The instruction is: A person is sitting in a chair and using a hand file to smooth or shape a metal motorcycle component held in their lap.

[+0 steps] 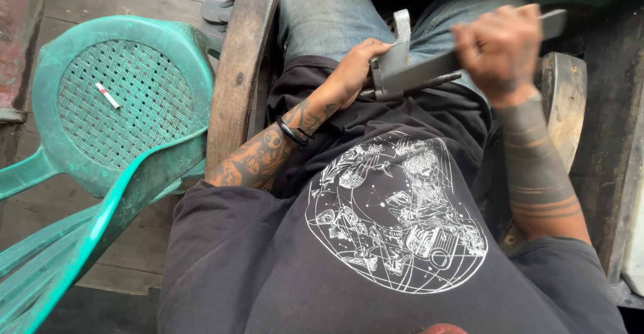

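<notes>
I sit in a wooden chair, looking down at my lap. My left hand [354, 72] grips a grey metal piece [394, 58] with an upright lug, held against my thigh. My right hand [500, 51] is closed around a long flat grey metal bar [429, 69], which lies across the metal piece and sticks out past my fist at the upper right. The bar's lower end touches the piece beside my left thumb. Both forearms are tattooed, and a black band circles my left wrist.
A green plastic chair [168, 45] stands at my left with a cigarette [107, 96] on its woven seat. Wooden armrests [238, 72] flank me on both sides. Plank flooring lies beneath, and a sandal [218, 11] rests near the top.
</notes>
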